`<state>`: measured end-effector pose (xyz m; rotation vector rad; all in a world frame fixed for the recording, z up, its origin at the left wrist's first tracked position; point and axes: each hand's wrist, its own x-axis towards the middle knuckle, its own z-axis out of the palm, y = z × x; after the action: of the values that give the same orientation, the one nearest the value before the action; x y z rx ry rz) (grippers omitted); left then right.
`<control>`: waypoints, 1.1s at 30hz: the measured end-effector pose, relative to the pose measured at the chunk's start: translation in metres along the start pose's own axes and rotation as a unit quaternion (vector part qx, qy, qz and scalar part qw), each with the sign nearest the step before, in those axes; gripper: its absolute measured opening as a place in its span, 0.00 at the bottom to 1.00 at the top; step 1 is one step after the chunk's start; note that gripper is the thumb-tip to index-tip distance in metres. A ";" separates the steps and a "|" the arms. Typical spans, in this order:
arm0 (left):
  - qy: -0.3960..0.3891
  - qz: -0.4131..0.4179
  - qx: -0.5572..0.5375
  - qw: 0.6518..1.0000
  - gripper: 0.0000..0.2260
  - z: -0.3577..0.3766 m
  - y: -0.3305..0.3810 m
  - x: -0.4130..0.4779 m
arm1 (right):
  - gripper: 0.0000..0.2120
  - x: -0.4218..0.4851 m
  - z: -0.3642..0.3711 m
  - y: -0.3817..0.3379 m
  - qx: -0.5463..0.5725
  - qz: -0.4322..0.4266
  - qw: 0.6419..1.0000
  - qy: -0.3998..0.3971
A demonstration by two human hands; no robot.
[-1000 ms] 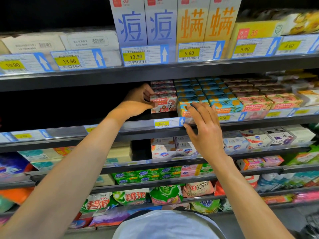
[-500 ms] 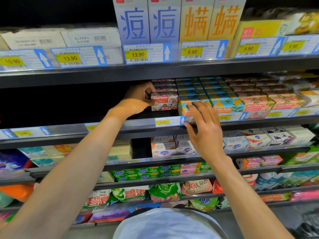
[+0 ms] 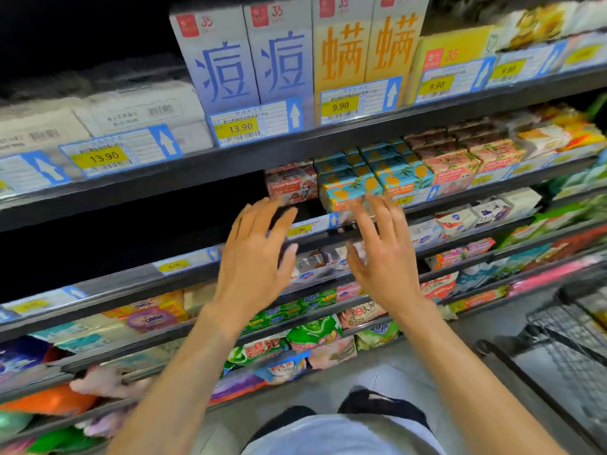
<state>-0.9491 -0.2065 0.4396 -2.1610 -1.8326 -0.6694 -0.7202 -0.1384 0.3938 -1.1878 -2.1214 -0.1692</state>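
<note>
Both hands are raised in front of the soap shelf (image 3: 131, 280), fingers spread wide and holding nothing. The left hand (image 3: 253, 257) has its fingertips up at the lower edge of the pink box (image 3: 291, 184). The right hand (image 3: 382, 254) has its fingertips over the lower front of the blue box (image 3: 345, 188). Motion blur hides whether either hand touches its box. The two boxes stand side by side at the front of the shelf, just behind its tagged rail (image 3: 300, 229), with more rows of boxes packed tight to the right of the blue one. Left of the pink box the shelf opens into a dark, deep bay (the only free room on this level). The upper shelf (image 3: 328, 139) hangs low over the box tops, leaving a thin gap. The palms hang in front of the rail and the shelf below. The hands are apart, with a narrow space between the thumbs. A wire cart (image 3: 565, 339) stands on the floor (image 3: 387, 376) to the right, well apart from the right arm.
</note>
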 end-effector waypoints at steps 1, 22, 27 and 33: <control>-0.003 0.017 -0.015 1.000 0.23 0.001 0.007 -0.004 | 0.29 -0.008 -0.005 -0.001 -0.010 0.018 1.000 -0.014; -0.251 0.205 -0.058 0.944 0.26 0.137 0.288 -0.014 | 0.33 -0.283 -0.179 0.168 -0.197 0.356 0.895 -0.183; -0.272 0.239 -0.045 0.931 0.30 0.169 0.387 -0.009 | 0.32 -0.347 -0.231 0.228 -0.203 0.422 0.864 -0.184; -0.277 0.294 -0.068 0.912 0.27 0.191 0.490 0.006 | 0.33 -0.405 -0.281 0.289 -0.203 0.500 0.820 -0.191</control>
<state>-0.4343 -0.2082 0.3335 -3.0142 -1.2001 -0.0435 -0.2104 -0.3763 0.2928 -2.6111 -1.4905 0.1228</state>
